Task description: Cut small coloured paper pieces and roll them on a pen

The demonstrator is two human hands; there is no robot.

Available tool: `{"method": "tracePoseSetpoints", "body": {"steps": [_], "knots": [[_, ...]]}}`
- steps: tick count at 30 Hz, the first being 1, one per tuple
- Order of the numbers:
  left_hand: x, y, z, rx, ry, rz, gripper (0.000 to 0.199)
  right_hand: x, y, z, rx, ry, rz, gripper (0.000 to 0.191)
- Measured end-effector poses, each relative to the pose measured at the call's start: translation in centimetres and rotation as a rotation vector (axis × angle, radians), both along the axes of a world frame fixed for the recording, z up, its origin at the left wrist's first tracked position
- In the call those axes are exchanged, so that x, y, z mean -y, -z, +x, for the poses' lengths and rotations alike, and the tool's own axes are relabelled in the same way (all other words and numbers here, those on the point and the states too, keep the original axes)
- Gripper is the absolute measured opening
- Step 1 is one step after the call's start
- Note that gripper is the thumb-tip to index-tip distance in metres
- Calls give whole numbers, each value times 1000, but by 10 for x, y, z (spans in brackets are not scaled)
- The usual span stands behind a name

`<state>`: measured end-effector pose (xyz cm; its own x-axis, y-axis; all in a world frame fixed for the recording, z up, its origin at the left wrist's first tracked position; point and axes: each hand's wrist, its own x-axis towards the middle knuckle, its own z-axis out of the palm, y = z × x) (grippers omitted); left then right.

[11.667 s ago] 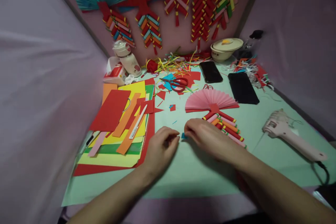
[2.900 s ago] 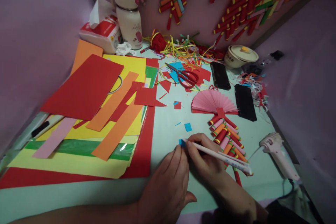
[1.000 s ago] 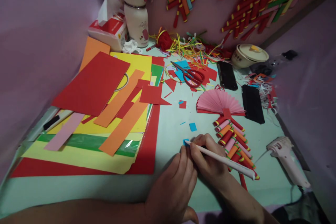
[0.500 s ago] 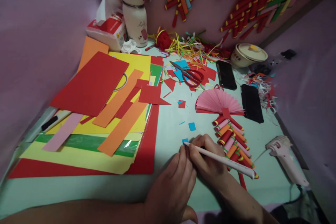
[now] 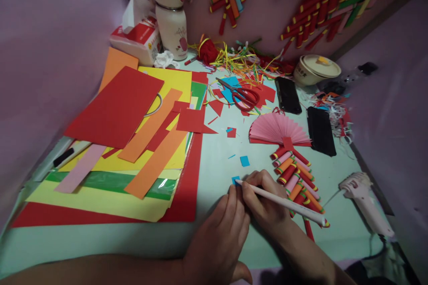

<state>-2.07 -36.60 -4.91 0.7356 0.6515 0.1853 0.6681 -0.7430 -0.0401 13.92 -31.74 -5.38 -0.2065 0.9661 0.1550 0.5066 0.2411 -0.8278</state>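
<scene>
My right hand (image 5: 265,200) is closed around a slim white pen (image 5: 284,204). The pen's tip rests on a small blue paper square (image 5: 236,179). My left hand (image 5: 220,231) lies on the table with its fingers stretched out side by side, the fingertips at the square's lower edge. A second blue square (image 5: 245,160) lies just beyond. To the right of my right hand, a pink folded paper fan (image 5: 279,128) sits above a string of rolled paper firecrackers (image 5: 296,178), partly covered by the hand and pen.
At left is a stack of coloured paper, with a red sheet (image 5: 117,107) on top. Scissors (image 5: 245,98) lie on scraps at the back. A tissue box (image 5: 137,40), bottle (image 5: 172,26), bowl (image 5: 309,73), two black phone-like slabs (image 5: 288,94) and a glue gun (image 5: 366,205) line the edges.
The pen tip has shifted very slightly on the blue square. My left hand and the things around stay in place.
</scene>
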Motion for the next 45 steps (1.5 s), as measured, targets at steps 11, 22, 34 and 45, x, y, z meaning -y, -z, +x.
{"method": "tracePoseSetpoints", "body": {"steps": [11,22,34,45], "knots": [[-1,2,0,16,-5,-25,106,0,0,-1,-2,-1,-2,17],[1,1,-1,-3,-8,-25,103,0,4,2,-6,0,-6,16],[8,-2,-4,29,-148,-29,100,-1,0,-1,-28,-1,11,17],[3,-5,-6,20,-84,-34,100,1,5,2,18,17,-4,18]]}}
